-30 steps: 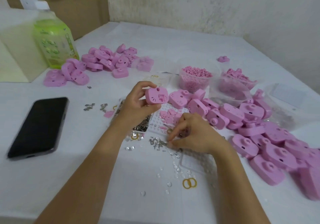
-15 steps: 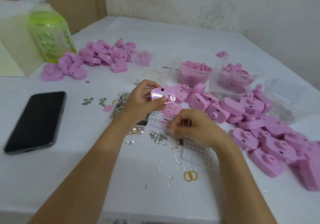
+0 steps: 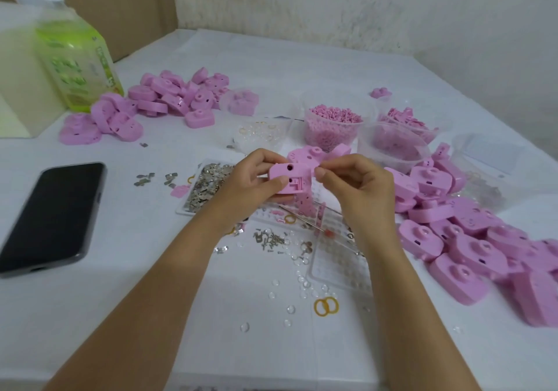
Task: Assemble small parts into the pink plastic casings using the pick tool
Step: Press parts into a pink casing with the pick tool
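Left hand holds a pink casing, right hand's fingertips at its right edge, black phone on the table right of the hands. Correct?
No: head view shows the black phone on the table left of the hands. Rest stands: left hand holds the pink casing, right hand has fingertips at its right edge.

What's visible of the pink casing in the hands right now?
The pink casing is moulded plastic, rounded, with a round hole near the top and a ribbed rectangular recess below. The left hand grips it above the table, thumb on its front. The right hand's pinched fingertips meet its right edge; any part between them is hidden.
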